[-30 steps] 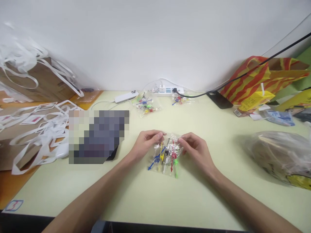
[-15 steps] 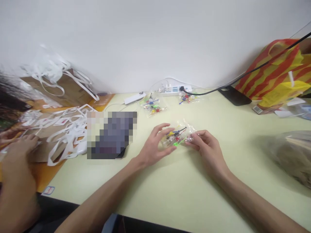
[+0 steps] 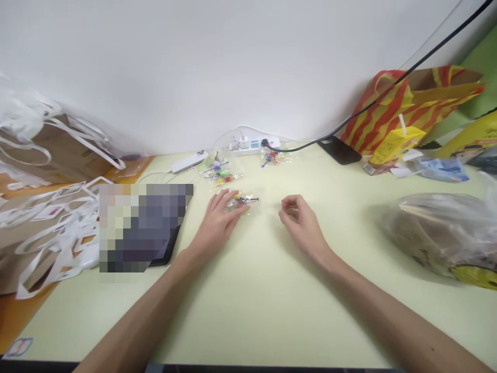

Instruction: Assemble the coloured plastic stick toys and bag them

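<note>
Gripping clear packet (image 3: 256,207) in my left hand (image 3: 218,220) | coloured pieces (image 3: 250,200) inside half hidden, perhaps plastic | packet mid-table, this side of the power strip (image 3: 251,146) | my right hand (image 3: 300,220) released, loosely curled

A: so what's different from a second ago, is the clear bag (image 3: 254,205) no longer a two-hander?
B: nope lol, the right hand (image 3: 302,221) has let go. It's well apart from the bag now, fingers loosely curled.
A: and the left hand (image 3: 218,220)?
B: that one's shifted from the bag's top edge to its left part, thumb and fingers round it. The bag's further back too, now just beside the colourful packet (image 3: 222,171).
A: hasn't it turned as well?
B: yeah, the pieces run sideways now instead of up and down. Also, the other person's arm from half a second ago is out of view.
</note>
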A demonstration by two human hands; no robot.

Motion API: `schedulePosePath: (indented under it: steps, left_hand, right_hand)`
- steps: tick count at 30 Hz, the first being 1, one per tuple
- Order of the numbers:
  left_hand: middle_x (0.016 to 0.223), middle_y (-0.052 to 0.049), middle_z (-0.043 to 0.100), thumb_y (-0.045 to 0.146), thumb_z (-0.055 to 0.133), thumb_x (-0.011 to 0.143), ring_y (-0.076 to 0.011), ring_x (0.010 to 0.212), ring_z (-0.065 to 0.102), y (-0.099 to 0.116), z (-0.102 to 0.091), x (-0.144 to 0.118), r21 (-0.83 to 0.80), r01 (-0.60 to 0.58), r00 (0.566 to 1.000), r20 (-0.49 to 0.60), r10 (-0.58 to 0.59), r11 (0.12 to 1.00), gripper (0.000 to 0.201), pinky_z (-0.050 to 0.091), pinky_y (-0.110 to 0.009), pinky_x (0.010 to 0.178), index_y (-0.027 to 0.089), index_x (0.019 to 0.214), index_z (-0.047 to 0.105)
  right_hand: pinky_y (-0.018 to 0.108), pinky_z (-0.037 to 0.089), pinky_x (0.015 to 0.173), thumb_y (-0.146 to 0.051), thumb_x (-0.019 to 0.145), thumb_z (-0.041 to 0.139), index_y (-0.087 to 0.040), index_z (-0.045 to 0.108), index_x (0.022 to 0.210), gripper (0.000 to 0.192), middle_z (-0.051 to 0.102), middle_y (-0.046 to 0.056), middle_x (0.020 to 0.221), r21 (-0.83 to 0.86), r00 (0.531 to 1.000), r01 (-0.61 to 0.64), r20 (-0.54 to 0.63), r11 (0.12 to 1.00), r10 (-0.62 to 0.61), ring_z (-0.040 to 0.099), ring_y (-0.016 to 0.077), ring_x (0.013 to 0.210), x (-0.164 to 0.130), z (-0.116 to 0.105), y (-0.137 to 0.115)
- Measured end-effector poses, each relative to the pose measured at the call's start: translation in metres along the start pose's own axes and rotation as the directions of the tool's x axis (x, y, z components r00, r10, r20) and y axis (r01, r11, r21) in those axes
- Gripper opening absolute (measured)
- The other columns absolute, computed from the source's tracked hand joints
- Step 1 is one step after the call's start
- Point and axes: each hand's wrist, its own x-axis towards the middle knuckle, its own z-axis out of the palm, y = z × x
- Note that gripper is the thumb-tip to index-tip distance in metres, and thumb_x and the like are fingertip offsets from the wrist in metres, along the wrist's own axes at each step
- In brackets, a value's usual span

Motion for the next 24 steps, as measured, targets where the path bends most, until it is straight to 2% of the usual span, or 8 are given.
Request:
schedulePosePath:
  steps: [4,8,11,14,17,19,21,24]
  left_hand:
    - [0.163,-0.001,0.030,0.016,0.045,0.101,-0.0314,0.153,0.019,-0.010,0.003,0.005,0.074,0.066,0.998,-0.016,-0.065,0.995,0.044,0.025,-0.063,0.121,0.040,0.133,0.062]
    - [0.163,-0.003,0.030,0.016,0.044,0.100,-0.0333,0.153,0.019,-0.013,0.006,0.008,0.062,0.139,0.990,-0.022,-0.138,0.988,0.047,0.024,-0.064,0.121,0.039,0.139,0.057]
    - [0.165,-0.003,0.026,0.018,0.045,0.099,-0.0357,0.155,0.014,-0.012,0.006,0.009,0.056,0.181,0.982,-0.059,-0.177,0.982,0.045,0.022,-0.066,0.121,0.037,0.138,0.058]
    - [0.165,-0.004,0.025,0.018,0.044,0.099,-0.0361,0.156,0.011,-0.011,0.004,0.012,0.061,0.204,0.977,-0.078,-0.199,0.977,0.044,0.023,-0.066,0.120,0.035,0.137,0.059]
    - [0.163,-0.006,0.029,0.018,0.044,0.099,-0.0357,0.156,0.013,-0.010,0.003,0.013,0.057,0.213,0.974,-0.095,-0.207,0.975,0.041,0.024,-0.066,0.120,0.033,0.133,0.062]
    - [0.161,-0.007,0.033,0.017,0.045,0.098,-0.0347,0.155,0.014,-0.009,0.003,0.012,0.065,0.206,0.973,-0.117,-0.198,0.976,0.038,0.023,-0.064,0.121,0.029,0.129,0.064]
    - [0.159,-0.009,0.036,0.017,0.047,0.097,-0.0339,0.155,0.016,-0.008,0.003,0.010,0.079,0.204,0.971,-0.142,-0.191,0.976,0.035,0.021,-0.063,0.122,0.026,0.125,0.065]
    - [0.158,-0.010,0.038,0.017,0.050,0.095,-0.0351,0.154,0.019,-0.006,0.004,0.004,0.099,0.229,0.963,-0.170,-0.210,0.968,0.033,0.020,-0.064,0.122,0.025,0.123,0.065]
  right_hand:
    - [0.046,0.048,0.095,-0.028,0.087,0.052,-0.022,0.060,0.103,0.019,0.062,0.011,0.110,-0.334,0.989,0.143,0.020,0.932,-0.145,0.058,0.0286,0.107,0.024,-0.007,0.018]
    - [0.049,0.042,0.105,-0.029,0.088,0.051,-0.018,0.061,0.121,0.036,0.057,0.017,0.127,-0.566,0.981,0.179,0.045,0.805,-0.187,0.048,0.0346,0.125,0.055,-0.010,0.031]
    - [0.055,0.033,0.112,-0.035,0.091,0.052,-0.017,0.061,0.130,0.044,0.043,0.019,0.147,-0.681,0.984,0.149,0.031,0.717,-0.175,0.033,0.0403,0.140,0.079,-0.009,0.036]
    - [0.060,0.029,0.112,-0.044,0.095,0.048,-0.021,0.060,0.134,0.046,0.027,0.015,0.161,-0.804,0.995,0.065,0.004,0.591,-0.105,0.021,0.0454,0.147,0.103,-0.005,0.038]
    - [0.062,0.026,0.112,-0.045,0.099,0.040,-0.025,0.055,0.140,0.048,0.018,0.011,0.168,-0.862,0.995,0.091,0.057,0.499,-0.084,0.012,0.0459,0.151,0.120,-0.001,0.040]
    - [0.063,0.025,0.113,-0.042,0.102,0.032,-0.026,0.046,0.148,0.051,0.019,0.010,0.168,-0.878,0.989,0.145,0.123,0.457,-0.077,0.010,0.0427,0.152,0.125,0.000,0.041]
    - [0.063,0.023,0.114,-0.039,0.103,0.027,-0.024,0.038,0.153,0.053,0.028,0.011,0.165,-0.882,0.985,0.174,0.162,0.438,-0.065,0.014,0.0396,0.152,0.126,0.001,0.042]
    - [0.061,0.022,0.115,-0.037,0.104,0.024,-0.018,0.040,0.151,0.053,0.039,0.014,0.160,-0.882,0.982,0.188,0.178,0.432,-0.065,0.024,0.0363,0.149,0.123,0.001,0.040]
